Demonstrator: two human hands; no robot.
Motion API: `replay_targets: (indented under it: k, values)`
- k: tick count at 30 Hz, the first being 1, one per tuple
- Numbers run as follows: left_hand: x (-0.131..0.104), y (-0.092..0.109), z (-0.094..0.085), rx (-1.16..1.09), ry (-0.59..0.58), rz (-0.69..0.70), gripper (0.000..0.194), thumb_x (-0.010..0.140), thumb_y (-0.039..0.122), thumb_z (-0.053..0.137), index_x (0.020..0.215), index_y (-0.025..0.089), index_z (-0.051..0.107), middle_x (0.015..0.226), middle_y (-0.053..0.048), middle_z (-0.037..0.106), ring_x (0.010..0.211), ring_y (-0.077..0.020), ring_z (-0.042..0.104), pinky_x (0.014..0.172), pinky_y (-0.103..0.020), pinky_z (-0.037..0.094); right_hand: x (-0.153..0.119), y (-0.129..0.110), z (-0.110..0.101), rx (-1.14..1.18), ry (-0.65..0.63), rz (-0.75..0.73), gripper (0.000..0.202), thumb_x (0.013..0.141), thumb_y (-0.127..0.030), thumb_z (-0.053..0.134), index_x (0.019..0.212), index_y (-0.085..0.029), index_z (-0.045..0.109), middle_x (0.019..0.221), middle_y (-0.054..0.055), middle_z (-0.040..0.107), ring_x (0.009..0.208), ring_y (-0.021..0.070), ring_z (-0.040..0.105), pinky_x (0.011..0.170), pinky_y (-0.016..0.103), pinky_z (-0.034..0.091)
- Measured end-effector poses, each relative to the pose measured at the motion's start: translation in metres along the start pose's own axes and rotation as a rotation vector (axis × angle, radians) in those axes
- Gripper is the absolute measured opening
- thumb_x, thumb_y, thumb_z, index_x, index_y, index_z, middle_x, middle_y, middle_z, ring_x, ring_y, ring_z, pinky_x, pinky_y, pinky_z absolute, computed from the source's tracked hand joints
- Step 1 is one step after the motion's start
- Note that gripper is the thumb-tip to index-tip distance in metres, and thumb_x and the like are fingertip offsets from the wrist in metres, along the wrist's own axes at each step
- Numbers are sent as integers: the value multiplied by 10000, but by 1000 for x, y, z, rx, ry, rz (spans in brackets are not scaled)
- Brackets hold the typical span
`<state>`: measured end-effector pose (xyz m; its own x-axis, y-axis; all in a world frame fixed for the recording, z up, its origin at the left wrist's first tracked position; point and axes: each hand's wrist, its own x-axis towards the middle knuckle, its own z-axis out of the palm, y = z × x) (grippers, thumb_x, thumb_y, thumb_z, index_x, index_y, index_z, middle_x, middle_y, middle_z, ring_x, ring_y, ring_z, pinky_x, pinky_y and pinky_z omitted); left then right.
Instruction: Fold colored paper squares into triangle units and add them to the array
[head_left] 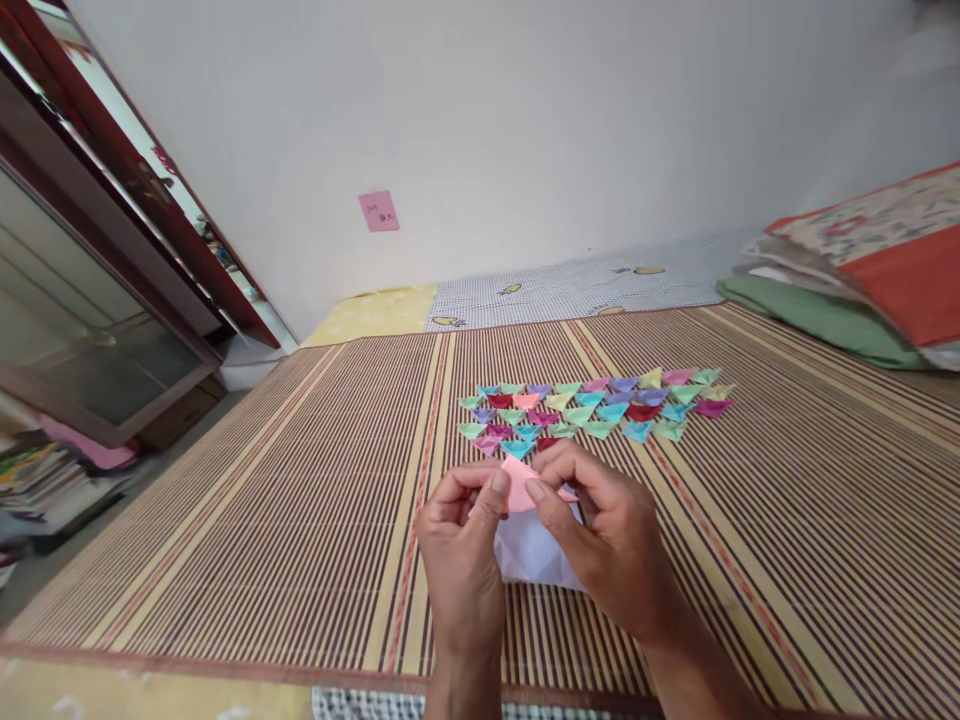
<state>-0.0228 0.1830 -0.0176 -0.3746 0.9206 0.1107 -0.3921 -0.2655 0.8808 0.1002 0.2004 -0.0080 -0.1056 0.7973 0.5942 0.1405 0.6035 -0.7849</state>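
A small folded pink paper (520, 486) is pinched between both hands near the middle of the view. My left hand (465, 530) grips its left edge with thumb and fingers. The right edge is held by my right hand (604, 525), its thumb lying on the paper's face. Beneath the hands lies a white creased sheet (538, 550) on the striped mat (337, 500). Just beyond the fingers, several small folded paper pieces (577, 413) in many colours stand in rows on the mat.
Folded bedding (847, 300) in green and red is piled at the right. A pink note (379, 211) is stuck on the white wall (525, 130). At the left are a glass-panelled door (82, 300) and a stack of books (41, 485).
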Motion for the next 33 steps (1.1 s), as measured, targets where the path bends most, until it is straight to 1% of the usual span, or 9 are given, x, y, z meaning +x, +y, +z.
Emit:
replay_targets:
  k: [3,7,11,14,18,23,28,31,33]
  values:
    - [1,-1,1,4,34,15,203,751,298,875,687,163,738,752,-17,711,754,-145,675,745,-246,541,-1,0,1,-22,5,-4,203,960,-196,581,760,-211,547,787,-10,604,715,139,592,639,277,460]
    - [1,-3,2,-4,65,45,199,747,282,879,686,166,730,717,-4,703,716,-135,670,724,-246,549,-2,-1,2,-15,-7,-10,204,961,-191,573,761,-210,542,788,-10,604,708,136,594,632,273,463]
    - [0,-3,2,13,97,67,189,749,273,879,702,165,731,746,-10,725,733,-137,683,732,-243,556,-2,-2,3,-29,-10,-20,201,968,-190,569,770,-215,541,783,-11,602,692,139,588,622,276,467]
    - [-1,-3,2,37,96,95,172,764,263,869,712,169,734,742,-7,728,718,-132,680,715,-234,554,-2,-3,3,-79,20,-44,159,961,-189,593,809,-220,558,779,-16,609,692,143,598,628,275,480]
    - [-1,-4,2,75,97,125,151,775,247,861,729,176,736,744,-5,726,712,-134,681,696,-231,551,-1,-1,5,-134,72,-96,76,960,-167,617,922,-231,604,845,-4,645,772,162,640,684,289,512]
    - [-1,-4,1,117,69,154,136,799,230,839,732,181,731,735,3,713,719,-135,675,706,-234,545,0,-1,8,-130,99,-174,106,968,-129,605,933,-229,615,914,18,654,906,183,660,794,322,533]
    - [-2,-4,0,133,28,143,137,812,227,828,730,187,727,742,10,713,722,-130,674,720,-232,541,1,-2,5,-54,50,-97,84,956,-147,620,925,-224,637,924,17,661,915,183,662,807,324,537]
    - [-2,-3,0,131,55,121,132,803,246,839,739,190,738,748,12,720,715,-124,672,702,-222,536,0,-1,1,-8,31,-15,45,948,-194,648,972,-231,644,937,17,672,900,190,666,781,327,543]
    - [-1,-3,-1,124,83,111,139,789,261,851,738,189,743,752,8,727,714,-126,672,698,-223,538,-1,0,0,-10,29,-14,37,943,-203,654,962,-234,648,949,23,672,914,200,665,790,340,544]
